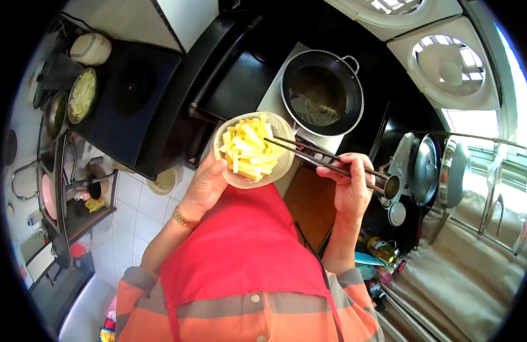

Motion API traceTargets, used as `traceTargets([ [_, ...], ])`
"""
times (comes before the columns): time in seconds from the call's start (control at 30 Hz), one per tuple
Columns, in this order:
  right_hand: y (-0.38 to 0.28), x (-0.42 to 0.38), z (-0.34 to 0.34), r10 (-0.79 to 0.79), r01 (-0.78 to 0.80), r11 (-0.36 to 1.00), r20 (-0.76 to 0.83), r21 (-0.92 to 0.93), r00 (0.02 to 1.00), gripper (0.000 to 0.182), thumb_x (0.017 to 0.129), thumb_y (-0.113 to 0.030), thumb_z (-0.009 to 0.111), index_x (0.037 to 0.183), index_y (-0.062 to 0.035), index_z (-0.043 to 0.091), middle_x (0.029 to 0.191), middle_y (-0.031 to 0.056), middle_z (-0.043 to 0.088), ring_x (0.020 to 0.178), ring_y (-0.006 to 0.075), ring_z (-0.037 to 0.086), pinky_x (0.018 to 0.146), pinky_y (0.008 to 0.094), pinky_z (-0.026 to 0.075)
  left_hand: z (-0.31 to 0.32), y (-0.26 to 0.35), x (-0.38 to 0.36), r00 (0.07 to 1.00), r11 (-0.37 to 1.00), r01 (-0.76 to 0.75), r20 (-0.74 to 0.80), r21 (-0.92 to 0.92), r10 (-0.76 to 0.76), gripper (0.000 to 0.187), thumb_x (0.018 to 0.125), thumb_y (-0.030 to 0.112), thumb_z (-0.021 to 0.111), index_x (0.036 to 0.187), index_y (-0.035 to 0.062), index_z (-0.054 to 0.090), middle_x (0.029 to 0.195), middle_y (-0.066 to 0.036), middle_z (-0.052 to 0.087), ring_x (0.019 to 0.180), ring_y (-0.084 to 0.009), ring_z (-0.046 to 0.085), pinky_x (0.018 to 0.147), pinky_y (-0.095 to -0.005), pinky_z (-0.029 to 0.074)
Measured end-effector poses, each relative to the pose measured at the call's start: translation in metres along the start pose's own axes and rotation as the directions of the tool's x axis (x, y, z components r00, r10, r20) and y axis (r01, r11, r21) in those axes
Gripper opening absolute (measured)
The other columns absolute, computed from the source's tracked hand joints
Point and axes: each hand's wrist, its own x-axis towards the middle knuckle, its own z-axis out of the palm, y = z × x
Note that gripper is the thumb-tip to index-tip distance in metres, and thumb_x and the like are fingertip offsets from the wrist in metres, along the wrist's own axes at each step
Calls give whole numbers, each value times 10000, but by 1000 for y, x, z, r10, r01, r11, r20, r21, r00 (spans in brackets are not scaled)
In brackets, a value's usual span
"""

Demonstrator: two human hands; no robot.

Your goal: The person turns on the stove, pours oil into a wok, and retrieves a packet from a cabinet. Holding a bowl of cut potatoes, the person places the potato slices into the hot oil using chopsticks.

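My left hand is closed on the rim of a pale, translucent bowl, thumb on the near edge. Yellow potato sticks are heaped in it. Dark chopsticks are gripped in my right hand, and their tips reach over the bowl's right side to the potato sticks. Just beyond the bowl stands a black wok with a silver rim, on the cooker. Clear liquid, apparently oil, lies in the wok, with bright reflections or small bits on its surface that I cannot make out.
A bowl of chopped pale vegetable stands on the counter at left, near a white appliance. Lids hang in a rack at right. Bottles stand below it. A white tub is on the tiled floor.
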Motion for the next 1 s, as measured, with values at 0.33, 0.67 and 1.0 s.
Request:
traceTargets([
  [0.33,31,74,-88,-99,114,993,-306,33,947,238,1098,-233,507,1070,-13,594,920,122,674,814,325,754,792,450,646,-14,-12,-2,999,999,11,-48,-38,-12,799,957,314,725,1589,57,309,1588,-88,434,1458,-229,426,1221,-405,348],
  [0.67,119,175,-136,-87,18,985,-402,-174,912,290,1068,-274,586,1105,13,568,965,120,593,857,299,748,779,369,637,-12,-17,-5,995,997,-5,-102,-71,-2,767,981,266,688,1599,50,289,1599,-89,418,1464,-224,419,1222,-402,346],
  [1.0,50,121,-116,-198,160,979,-423,-125,884,272,1067,-257,560,1103,8,610,959,143,660,792,316,745,748,393,638,-8,-17,-3,994,993,-29,-112,-112,16,797,965,248,712,1603,56,276,1603,-87,408,1469,-219,410,1222,-405,345],
])
